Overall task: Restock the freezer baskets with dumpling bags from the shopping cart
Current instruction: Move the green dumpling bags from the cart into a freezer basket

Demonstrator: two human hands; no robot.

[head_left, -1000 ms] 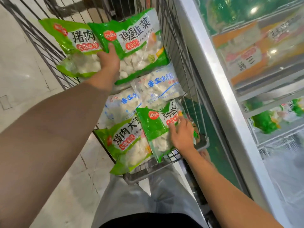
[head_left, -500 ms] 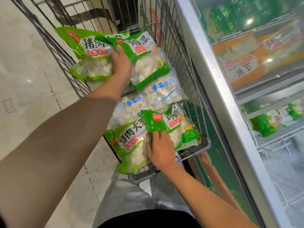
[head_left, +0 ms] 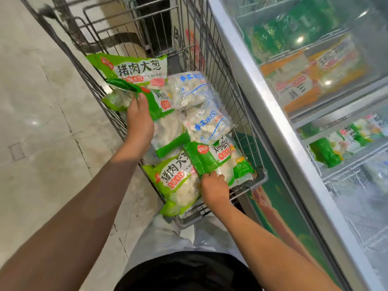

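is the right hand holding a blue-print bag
No, the right hand grips the near edge of a green bag, while the blue-print bags lie untouched farther back in the cart.

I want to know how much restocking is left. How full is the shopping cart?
Partly full: about six dumpling bags cover the shopping cart floor, well below its wire walls. Whether more lie underneath, cannot tell.

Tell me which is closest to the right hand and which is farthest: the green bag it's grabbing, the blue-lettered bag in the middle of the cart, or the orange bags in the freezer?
1. The green bag, under the right hand at the cart's near end.
2. The blue-lettered bag, farther up the cart's middle.
3. The orange bags, over in the freezer on the right.
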